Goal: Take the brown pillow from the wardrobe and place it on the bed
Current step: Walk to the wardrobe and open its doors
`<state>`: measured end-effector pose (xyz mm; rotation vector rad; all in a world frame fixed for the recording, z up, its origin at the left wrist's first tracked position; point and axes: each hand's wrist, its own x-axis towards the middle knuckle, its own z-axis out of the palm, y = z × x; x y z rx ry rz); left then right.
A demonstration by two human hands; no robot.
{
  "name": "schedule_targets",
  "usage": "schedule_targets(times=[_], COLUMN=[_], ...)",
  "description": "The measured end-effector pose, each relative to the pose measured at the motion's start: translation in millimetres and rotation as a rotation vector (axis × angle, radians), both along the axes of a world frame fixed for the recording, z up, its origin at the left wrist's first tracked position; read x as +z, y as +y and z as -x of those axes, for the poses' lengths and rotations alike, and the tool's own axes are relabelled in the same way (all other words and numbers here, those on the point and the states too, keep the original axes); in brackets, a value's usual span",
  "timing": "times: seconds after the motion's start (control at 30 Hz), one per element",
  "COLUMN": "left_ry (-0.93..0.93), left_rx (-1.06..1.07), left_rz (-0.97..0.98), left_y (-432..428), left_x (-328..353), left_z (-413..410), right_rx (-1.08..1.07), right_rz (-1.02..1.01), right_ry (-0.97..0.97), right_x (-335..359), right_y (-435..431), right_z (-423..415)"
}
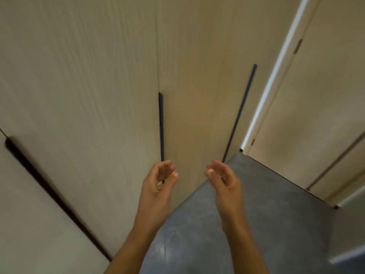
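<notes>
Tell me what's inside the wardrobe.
Nothing inside shows: the wardrobe doors are shut, so any brown pillow is hidden. Only the dark handle strips show, with both hands empty before them.

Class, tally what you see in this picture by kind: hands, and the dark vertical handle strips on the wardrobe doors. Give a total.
Hands: 2 (left hand, right hand)
Handle strips: 3 ()
Total: 5

Head view, looking down (close) at wardrobe (98,86)
</notes>
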<state>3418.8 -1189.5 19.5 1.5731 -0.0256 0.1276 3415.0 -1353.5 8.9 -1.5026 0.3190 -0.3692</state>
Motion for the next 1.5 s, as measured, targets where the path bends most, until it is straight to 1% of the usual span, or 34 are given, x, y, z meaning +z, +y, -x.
schedule_targets(times=[0.1, 0.17, 0.3, 0.4, 0.53, 0.6, 0.7, 0.93, 1.07, 1.23, 1.37, 1.5], left_ry=[-0.007, -0.006, -0.002, 0.001, -0.021, -0.024, -0.031, -0.063, -0.096, -0.128, -0.143, -0.156], left_rx=[0.058, 0.097, 0.194, 0.271, 0.429, 0.529, 0.625, 0.765, 0.784, 0.71, 0.609, 0.477], left_rz=[0.006, 0.01, 0.015, 0.001, -0.015, 0.008, 0.01, -0.009, -0.021, -0.095, -0.207, -0.335], left_y=[-8.9, -11.9, -13.5, -13.2, -13.7, -20.9, -39.3, -102.0, -127.1, -138.5, -141.6, -159.9], left_x=[-0.8, 1.3, 6.9, 9.6, 9.7, 10.5, 16.8, 33.1, 40.5, 61.9, 78.0, 89.8], left_z=[-49.2, -82.4, -125.6, -139.2, -145.1, -144.4, -139.1, -126.4, -116.2, -117.7, -133.9, -155.5], right_rx=[0.131, 0.176, 0.301, 0.389, 0.481, 0.53, 0.57, 0.647, 0.69, 0.652, 0.589, 0.401], right_rz=[0.05, 0.069, 0.125, 0.157, 0.286, 0.333, 0.381, 0.373, 0.431, 0.441, 0.41, 0.368], right_ry=[-0.008, -0.011, -0.033, -0.033, -0.02, -0.019, -0.029, -0.056, -0.056, -0.072, -0.109, -0.243], right_x=[5.3, 12.2, 26.2, 32.4, 34.5, 36.0, 35.3, 25.8, 29.2, 29.9, 25.5, 17.9], right_y=[0.3, -1.3, -3.7, 2.2, 19.8, 30.4, 44.5, 47.7, 37.3, 16.2, -15.3, -53.2], right_z=[-62.4, -102.6, -176.5, -235.5, -304.9, -331.8, -356.6, -375.7, -373.9, -345.7, -312.3, -270.8])
